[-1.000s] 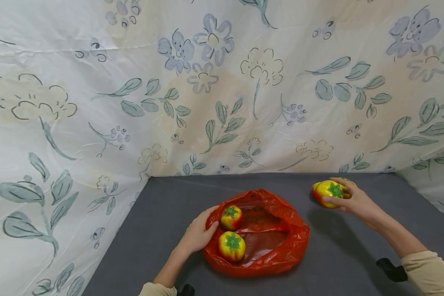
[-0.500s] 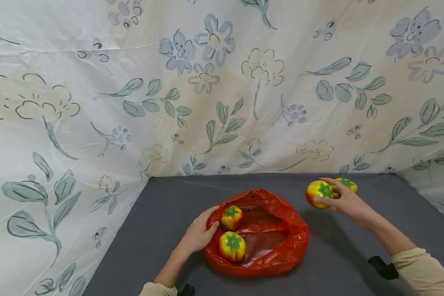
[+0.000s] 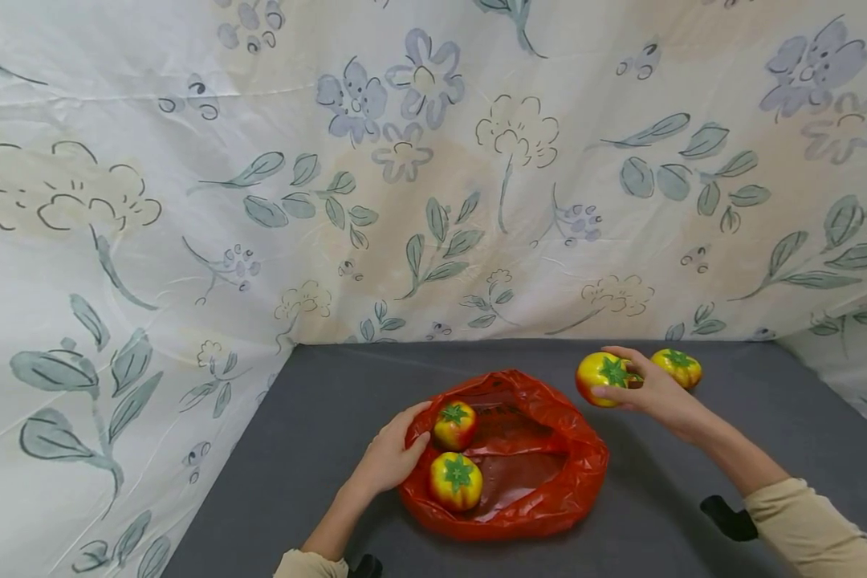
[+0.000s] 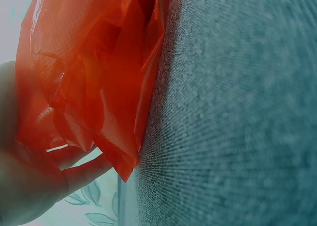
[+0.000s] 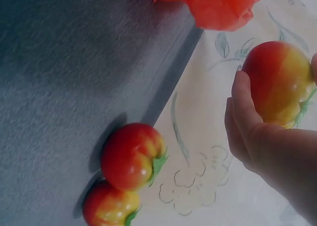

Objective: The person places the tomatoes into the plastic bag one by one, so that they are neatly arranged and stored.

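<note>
A red plastic bag [image 3: 585, 474] stands with its mouth wide on the dark grey table. Two red-and-yellow tomatoes with green tops lie inside it, an upper tomato [image 3: 455, 425] and a lower tomato [image 3: 456, 482]. My left hand [image 3: 388, 453] holds the bag's left rim, thumb over the edge; in the left wrist view its fingers show behind the red film [image 4: 99, 77]. Up to the right of the bag, my right hand [image 3: 657, 393] grips another tomato [image 3: 598, 379] between thumb and fingers, held above the table [image 5: 59, 112].
Behind the right hand a tomato [image 3: 677, 368] sits near the table's back edge. The right wrist view shows two on the table close together, a nearer tomato [image 5: 131, 156] and a lower tomato [image 5: 110, 203]. Floral cloth [image 3: 433, 177] hangs behind and at the left.
My right hand has carried its tomato leftward, toward the bag, uncovering a tomato behind it. The left hand stays on the bag's rim.
</note>
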Demonstrator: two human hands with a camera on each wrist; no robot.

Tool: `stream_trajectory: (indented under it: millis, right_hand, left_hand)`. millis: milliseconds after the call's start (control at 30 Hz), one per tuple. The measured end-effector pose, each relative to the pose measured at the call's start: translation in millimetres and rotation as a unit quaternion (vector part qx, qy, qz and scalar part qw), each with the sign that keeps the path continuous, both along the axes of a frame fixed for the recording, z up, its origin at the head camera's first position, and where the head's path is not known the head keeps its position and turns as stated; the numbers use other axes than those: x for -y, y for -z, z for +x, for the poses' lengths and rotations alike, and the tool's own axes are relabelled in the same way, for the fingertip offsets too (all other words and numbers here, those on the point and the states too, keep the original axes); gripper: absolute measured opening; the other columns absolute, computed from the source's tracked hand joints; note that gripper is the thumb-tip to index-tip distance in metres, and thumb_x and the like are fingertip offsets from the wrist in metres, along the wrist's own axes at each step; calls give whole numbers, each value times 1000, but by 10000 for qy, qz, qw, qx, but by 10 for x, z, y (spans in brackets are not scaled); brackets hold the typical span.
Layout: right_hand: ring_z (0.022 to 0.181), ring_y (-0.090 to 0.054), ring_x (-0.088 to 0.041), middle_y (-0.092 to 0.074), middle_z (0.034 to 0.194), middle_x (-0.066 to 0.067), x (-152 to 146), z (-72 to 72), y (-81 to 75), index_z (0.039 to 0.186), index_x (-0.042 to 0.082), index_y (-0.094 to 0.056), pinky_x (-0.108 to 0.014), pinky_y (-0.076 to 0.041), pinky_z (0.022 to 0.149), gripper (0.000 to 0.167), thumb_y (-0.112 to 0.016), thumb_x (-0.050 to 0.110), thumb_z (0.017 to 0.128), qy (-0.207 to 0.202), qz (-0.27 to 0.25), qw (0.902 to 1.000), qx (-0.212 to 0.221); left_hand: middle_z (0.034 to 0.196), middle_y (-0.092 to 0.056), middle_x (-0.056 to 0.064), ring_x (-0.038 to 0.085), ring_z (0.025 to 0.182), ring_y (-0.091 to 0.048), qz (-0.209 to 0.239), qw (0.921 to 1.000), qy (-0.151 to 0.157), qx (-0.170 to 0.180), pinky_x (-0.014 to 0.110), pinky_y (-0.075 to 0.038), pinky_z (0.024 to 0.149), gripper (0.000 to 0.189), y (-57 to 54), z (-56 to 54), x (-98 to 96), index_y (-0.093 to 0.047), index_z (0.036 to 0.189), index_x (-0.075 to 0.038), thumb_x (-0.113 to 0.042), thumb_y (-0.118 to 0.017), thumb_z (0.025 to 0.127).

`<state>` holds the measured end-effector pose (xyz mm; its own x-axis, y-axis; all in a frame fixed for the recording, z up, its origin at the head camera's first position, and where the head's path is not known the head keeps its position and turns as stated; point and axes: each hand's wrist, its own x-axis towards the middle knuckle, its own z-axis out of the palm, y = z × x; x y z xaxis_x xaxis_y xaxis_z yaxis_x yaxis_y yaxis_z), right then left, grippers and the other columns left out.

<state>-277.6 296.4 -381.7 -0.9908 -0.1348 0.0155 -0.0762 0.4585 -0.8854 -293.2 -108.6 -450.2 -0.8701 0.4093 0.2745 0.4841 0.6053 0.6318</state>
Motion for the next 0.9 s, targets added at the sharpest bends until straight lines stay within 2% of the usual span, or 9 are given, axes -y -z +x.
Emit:
stream_trajectory:
  millis: [200,433,700,900]
  right_hand:
    - [111,-45,-39,-36,133,-26,85,-17,-5,149,6,-21,-45,-50,84,79,-68,28,89,-243,-57,9997,-62]
    - [112,-44,-39,-33,136,-26,193,-43,-12,149,6,-20,-46,-50,84,82,-69,30,88,-278,9,9996,1]
    - [117,-44,-40,-35,135,-27,331,-82,-2,149,6,-21,-46,-50,85,83,-71,28,87,-513,-195,9985,76]
    - [114,-45,-38,-41,131,-24,450,-106,19,148,6,-22,-44,-51,85,82,-71,28,86,-621,-196,9978,83]
  left_hand:
    - [136,-50,11,31,121,-50,12,10000,-15,10,52,-44,92,48,-1,-10,-7,-45,141,-12,-17,-58,95]
    - [137,-49,11,31,122,-49,-12,10000,-6,3,53,-44,93,48,-6,-8,-5,-45,141,-13,-17,-58,95]
    - [138,-49,10,30,124,-47,-50,10000,-11,-53,53,-42,95,48,5,-19,-9,-45,141,-13,-18,-58,95]
    - [137,-49,11,31,123,-48,-32,10000,-24,-21,53,-43,94,48,2,-18,-12,-45,141,-14,-18,-58,95]
